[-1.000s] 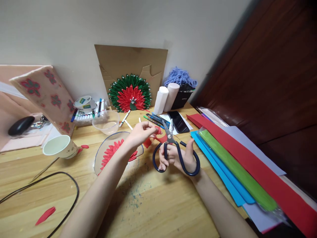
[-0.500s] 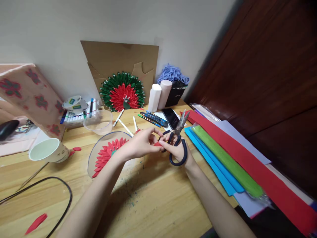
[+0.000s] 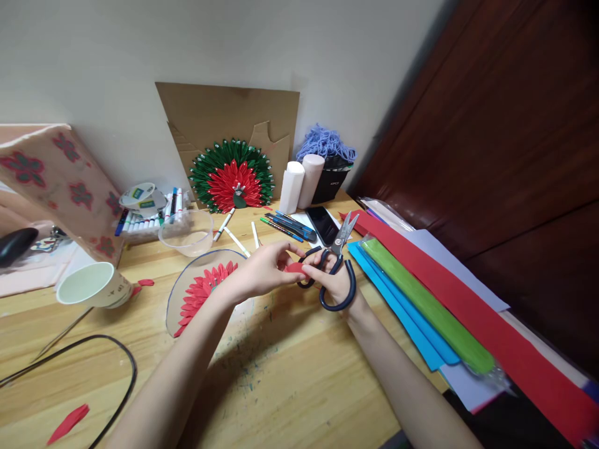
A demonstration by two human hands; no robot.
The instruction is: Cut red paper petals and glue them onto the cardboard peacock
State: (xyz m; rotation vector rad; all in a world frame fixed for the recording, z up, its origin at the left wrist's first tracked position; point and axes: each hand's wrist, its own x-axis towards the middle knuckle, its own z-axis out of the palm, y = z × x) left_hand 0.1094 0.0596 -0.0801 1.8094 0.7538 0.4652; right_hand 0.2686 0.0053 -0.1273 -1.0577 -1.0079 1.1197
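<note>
My left hand (image 3: 264, 268) pinches a small red paper petal (image 3: 294, 268) between thumb and fingers, above the middle of the table. My right hand (image 3: 333, 277) meets it there, its thumb and fingertips touching the petal's other side. Scissors (image 3: 345, 232) with dark handles hang on the right hand, blades pointing up and away, slightly apart. Under my left wrist lies a rounded cardboard piece (image 3: 176, 284) outlined in blue. Red petals (image 3: 199, 292) fan out across it; my forearm covers part of it.
Behind stands a cardboard sheet (image 3: 224, 106) bearing a green and red petal fan (image 3: 234, 181). Markers, craft knives (image 3: 292, 227) and a phone (image 3: 322, 224) lie beyond my hands. Coloured paper (image 3: 421, 293) is stacked right. A paper cup (image 3: 96, 285), cable (image 3: 133, 368) and loose petal (image 3: 68, 423) are left.
The red petal shows more plainly between my fingertips and looks flatter. The scissors and both hands have shifted only slightly.
</note>
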